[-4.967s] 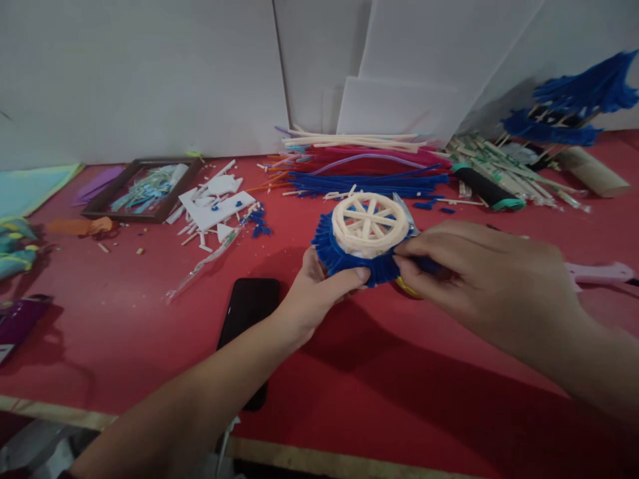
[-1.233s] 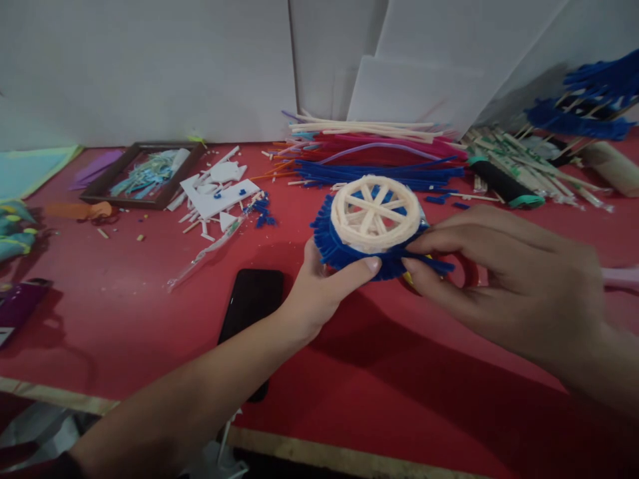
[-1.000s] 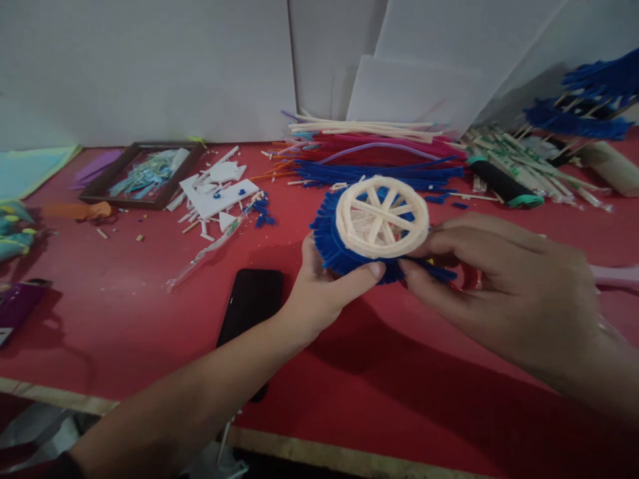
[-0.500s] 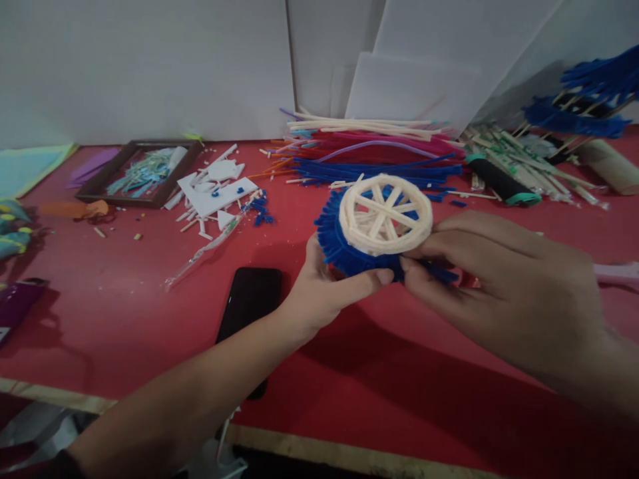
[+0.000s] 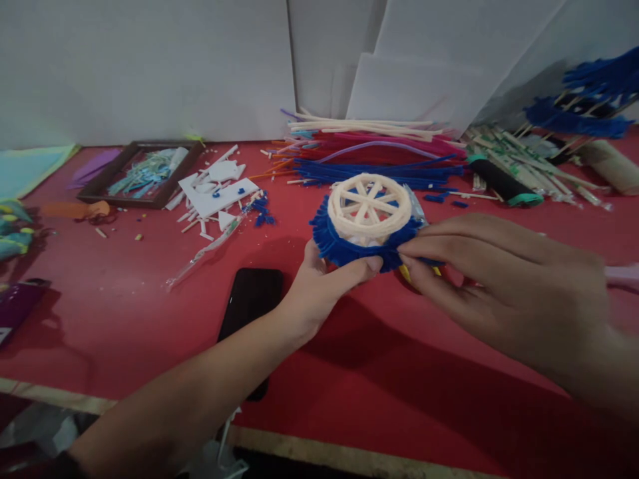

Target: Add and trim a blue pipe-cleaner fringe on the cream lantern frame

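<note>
A round craft piece made of pipe cleaners is held above the red table. Its top is a cream spoked wheel [image 5: 369,223], and a blue pipe-cleaner fringe [image 5: 344,251] rings it below. My left hand [image 5: 322,289] grips the piece from the left, thumb along the front of the fringe and other fingers hidden underneath. At the fringe's right edge, my right hand [image 5: 499,273] pinches the blue strands between thumb and fingers. Partly behind the right fingers shows a yellow item [image 5: 409,275], too covered to name.
A black phone [image 5: 252,299] lies on the red table [image 5: 150,332]. Farther back are bundled pipe cleaners [image 5: 374,173], a brown frame [image 5: 90,193] with scraps, white cut pieces [image 5: 219,199], wrapped sticks [image 5: 519,159] and a black roll [image 5: 504,181]. Blue fringed tiers [image 5: 574,120] stand far right.
The craft piece has shifted slightly left and tilted, so more blue fringe shows at its front and right. My right hand's pinch has moved slightly; the yellow item has come into view.
</note>
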{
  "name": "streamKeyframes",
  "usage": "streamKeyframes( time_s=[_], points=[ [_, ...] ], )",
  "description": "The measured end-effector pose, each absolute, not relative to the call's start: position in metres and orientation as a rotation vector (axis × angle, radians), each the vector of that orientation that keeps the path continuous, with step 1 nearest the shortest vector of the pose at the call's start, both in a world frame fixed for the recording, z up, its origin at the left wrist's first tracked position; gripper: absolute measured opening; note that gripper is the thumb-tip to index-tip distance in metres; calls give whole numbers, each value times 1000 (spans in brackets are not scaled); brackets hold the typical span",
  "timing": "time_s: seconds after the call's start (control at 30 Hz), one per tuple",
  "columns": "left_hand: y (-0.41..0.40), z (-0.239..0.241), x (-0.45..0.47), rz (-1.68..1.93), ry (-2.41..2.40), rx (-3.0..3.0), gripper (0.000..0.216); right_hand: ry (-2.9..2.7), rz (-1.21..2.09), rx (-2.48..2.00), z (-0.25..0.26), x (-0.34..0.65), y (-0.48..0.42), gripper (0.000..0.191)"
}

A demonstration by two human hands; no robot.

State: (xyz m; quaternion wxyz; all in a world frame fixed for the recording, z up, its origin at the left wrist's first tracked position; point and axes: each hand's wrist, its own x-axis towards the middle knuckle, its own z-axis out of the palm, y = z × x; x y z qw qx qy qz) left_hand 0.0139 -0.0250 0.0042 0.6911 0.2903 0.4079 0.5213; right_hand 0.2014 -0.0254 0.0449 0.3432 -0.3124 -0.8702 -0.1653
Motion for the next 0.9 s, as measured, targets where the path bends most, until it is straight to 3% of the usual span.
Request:
streamKeyframes(
  time_s=[0.23, 0.4, 0.67, 0.9],
  points=[
    [-29, 5, 13, 1192, 976, 597, 76, -2188, -178, -1022, 42, 198, -28, 9],
    [-30, 6, 15, 1215, 966, 571, 76, -2170, -207, -1062, 40, 198, -27, 4],
    [-29, 3, 16, 1228, 956, 602, 77, -2188, -286, -1007, 38, 197, -26, 12],
    [-27, 2, 14, 1212, 900, 625, 82, -2213, -136, -1010, 37, 195, -29, 10]
  ],
)
